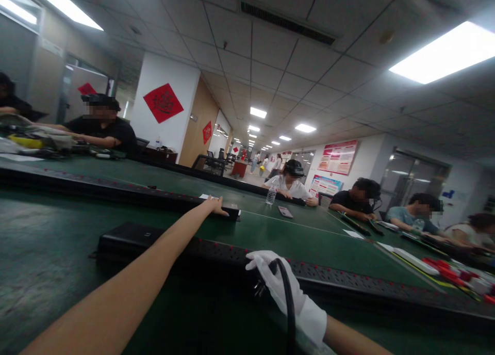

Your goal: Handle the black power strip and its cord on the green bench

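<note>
My left hand (215,205), bare, reaches forward over the nearer black bar and lies on the end of a second black bar (170,200) behind it. Its thumb is spread from the fingers, and a piece of white paper (209,196) shows beside it. My right hand (280,280) wears a white glove and is closed around a black power cord (288,298). Metal prongs of a plug (260,289) poke out below the fingers. Right behind that hand runs the nearer long black bar (348,283), dotted with red and slotted like a power strip, with a thick box at its left end.
The green tabletop (247,231) stretches forward. A water bottle (271,194) and a phone (285,211) stand and lie farther off. Several people sit around the table. Red and white items (456,275) lie at the right, clutter (38,138) at the left.
</note>
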`<action>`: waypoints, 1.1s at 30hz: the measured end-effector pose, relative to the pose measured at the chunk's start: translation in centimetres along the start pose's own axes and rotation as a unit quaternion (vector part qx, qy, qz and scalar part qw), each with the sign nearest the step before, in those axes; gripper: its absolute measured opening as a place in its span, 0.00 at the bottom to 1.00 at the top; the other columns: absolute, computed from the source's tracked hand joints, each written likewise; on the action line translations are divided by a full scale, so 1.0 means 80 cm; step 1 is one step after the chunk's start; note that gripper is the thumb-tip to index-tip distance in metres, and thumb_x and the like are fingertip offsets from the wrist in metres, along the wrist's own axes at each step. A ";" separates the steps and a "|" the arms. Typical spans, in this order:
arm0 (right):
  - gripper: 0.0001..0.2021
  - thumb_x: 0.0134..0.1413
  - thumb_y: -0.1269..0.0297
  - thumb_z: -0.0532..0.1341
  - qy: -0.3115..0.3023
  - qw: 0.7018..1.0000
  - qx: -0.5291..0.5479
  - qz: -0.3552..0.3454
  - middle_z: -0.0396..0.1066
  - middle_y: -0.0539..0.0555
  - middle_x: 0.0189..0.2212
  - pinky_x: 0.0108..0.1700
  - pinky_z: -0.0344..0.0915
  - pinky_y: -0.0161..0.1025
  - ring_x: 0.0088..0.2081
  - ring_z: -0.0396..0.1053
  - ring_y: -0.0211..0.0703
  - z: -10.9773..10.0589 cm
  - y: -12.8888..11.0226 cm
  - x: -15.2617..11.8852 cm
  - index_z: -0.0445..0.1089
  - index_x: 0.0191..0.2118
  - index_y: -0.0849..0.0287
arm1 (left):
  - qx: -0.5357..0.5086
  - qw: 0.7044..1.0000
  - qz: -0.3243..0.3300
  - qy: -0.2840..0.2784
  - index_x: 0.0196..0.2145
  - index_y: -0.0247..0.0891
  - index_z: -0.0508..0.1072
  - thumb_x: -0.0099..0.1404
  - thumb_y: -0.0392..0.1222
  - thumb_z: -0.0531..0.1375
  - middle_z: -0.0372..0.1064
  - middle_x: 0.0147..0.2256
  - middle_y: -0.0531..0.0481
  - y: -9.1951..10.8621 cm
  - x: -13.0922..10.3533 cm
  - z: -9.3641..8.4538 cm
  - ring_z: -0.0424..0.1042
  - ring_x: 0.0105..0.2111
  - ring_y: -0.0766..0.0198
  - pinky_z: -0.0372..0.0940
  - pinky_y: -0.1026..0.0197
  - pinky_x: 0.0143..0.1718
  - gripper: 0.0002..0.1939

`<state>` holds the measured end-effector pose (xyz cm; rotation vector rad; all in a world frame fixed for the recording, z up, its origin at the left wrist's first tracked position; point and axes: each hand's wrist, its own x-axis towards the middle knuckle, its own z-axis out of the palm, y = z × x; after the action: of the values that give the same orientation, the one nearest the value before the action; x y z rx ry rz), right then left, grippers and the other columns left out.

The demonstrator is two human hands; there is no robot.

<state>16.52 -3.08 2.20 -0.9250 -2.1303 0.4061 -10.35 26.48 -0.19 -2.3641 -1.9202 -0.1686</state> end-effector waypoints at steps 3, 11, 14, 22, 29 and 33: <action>0.17 0.56 0.54 0.49 -0.017 0.999 0.015 -0.029 0.70 0.53 0.38 0.50 0.58 0.44 0.43 0.65 0.44 -0.001 0.000 -0.001 0.72 0.32 0.56 | 0.006 1.000 -0.001 0.000 0.57 0.27 0.49 0.45 0.71 0.52 0.55 0.52 0.27 -0.012 -0.003 -0.002 0.54 0.52 0.41 0.43 0.45 0.51 0.53; 0.16 0.57 0.59 0.49 0.034 0.999 0.007 -0.032 0.71 0.52 0.30 0.46 0.61 0.41 0.37 0.68 0.41 0.022 0.008 0.006 0.72 0.29 0.57 | 0.014 0.998 0.067 -0.015 0.49 0.31 0.61 0.35 0.73 0.55 0.62 0.48 0.33 -0.018 -0.016 -0.014 0.62 0.47 0.46 0.54 0.55 0.46 0.51; 0.17 0.57 0.61 0.49 0.030 0.997 0.012 -0.074 0.72 0.51 0.33 0.47 0.61 0.39 0.39 0.68 0.40 0.038 0.004 0.014 0.72 0.25 0.56 | 0.017 0.996 0.089 -0.015 0.47 0.34 0.63 0.35 0.73 0.55 0.64 0.46 0.36 -0.016 -0.032 -0.019 0.64 0.45 0.47 0.55 0.56 0.44 0.48; 0.10 0.48 0.68 0.53 -0.018 0.977 -0.082 -0.196 0.67 0.50 0.46 0.51 0.58 0.36 0.47 0.64 0.38 0.068 -0.001 0.027 0.71 0.33 0.55 | 0.034 0.991 0.127 0.020 0.44 0.37 0.65 0.40 0.73 0.53 0.67 0.43 0.38 -0.008 -0.086 -0.085 0.66 0.41 0.47 0.57 0.56 0.40 0.43; 0.11 0.46 0.68 0.53 -0.016 0.955 -0.185 -0.232 0.63 0.49 0.50 0.53 0.55 0.37 0.51 0.60 0.39 0.082 0.027 0.051 0.70 0.35 0.54 | 0.038 0.979 0.172 0.099 0.45 0.36 0.63 0.49 0.70 0.49 0.67 0.40 0.42 -0.026 -0.165 -0.224 0.67 0.36 0.54 0.56 0.61 0.33 0.38; 0.12 0.44 0.68 0.54 -0.016 0.951 -0.210 -0.228 0.61 0.48 0.52 0.53 0.55 0.39 0.52 0.59 0.41 0.089 0.062 0.080 0.70 0.36 0.53 | 0.032 0.971 0.215 0.100 0.41 0.35 0.66 0.52 0.67 0.50 0.68 0.35 0.45 -0.020 -0.225 -0.258 0.66 0.32 0.59 0.55 0.64 0.30 0.32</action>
<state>10.72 5.09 -1.79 -0.6130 -2.4201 -0.2774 -16.13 6.48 17.68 -2.5358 -1.2729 -0.2916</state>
